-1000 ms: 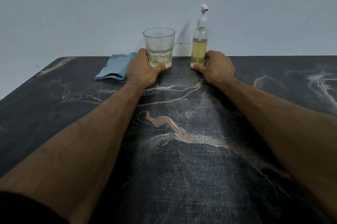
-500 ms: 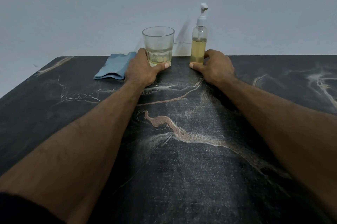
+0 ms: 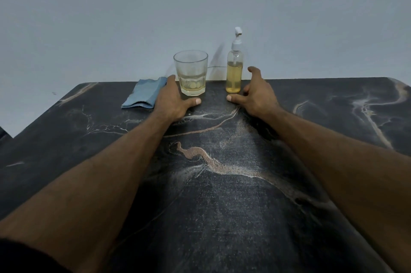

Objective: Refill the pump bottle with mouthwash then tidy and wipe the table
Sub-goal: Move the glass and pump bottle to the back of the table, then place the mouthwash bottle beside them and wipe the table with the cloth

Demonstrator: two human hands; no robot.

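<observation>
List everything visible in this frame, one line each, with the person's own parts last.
glass: one, clear, a little pale yellow liquid in the bottom, upright at the table's far edge, left of the bottle.
bottle: one, clear with a white pump, roughly two-thirds full of yellow liquid, upright at the far edge.
cloth: one, blue, folded, flat on the table left of the glass.
table: one, black marble look with tan and white veins, fills the lower frame.
wall: plain grey-white, behind the table.
left hand: open, curved around the near side of the glass.
right hand: open, fingers spread beside the bottle, not gripping it.
</observation>
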